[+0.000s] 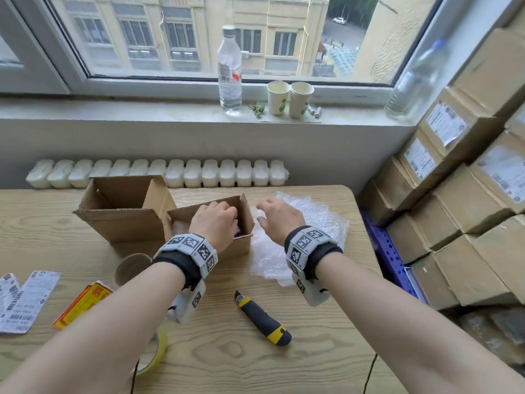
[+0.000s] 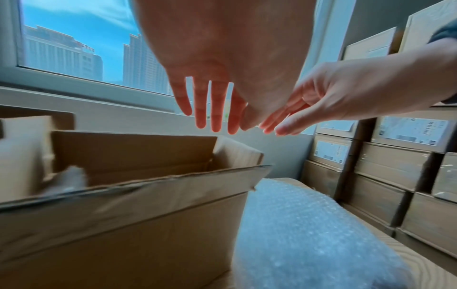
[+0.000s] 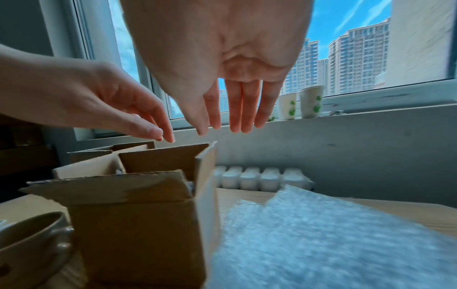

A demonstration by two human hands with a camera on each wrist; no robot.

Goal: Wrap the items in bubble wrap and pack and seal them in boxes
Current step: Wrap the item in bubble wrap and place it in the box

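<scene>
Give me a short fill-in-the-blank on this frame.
1. The left hand hovers over the small ____.
2. The sheet under the right hand is ____ wrap.
3. The knife lies on the ____.
4. On the sill stand ____ paper cups.

Answers: box; bubble; table; two

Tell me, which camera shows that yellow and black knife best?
The head view: the utility knife lies whole on the wooden table, near the person, between the forearms, untouched. Neither wrist view shows it; they look at the small box and the bubble wrap.
</scene>
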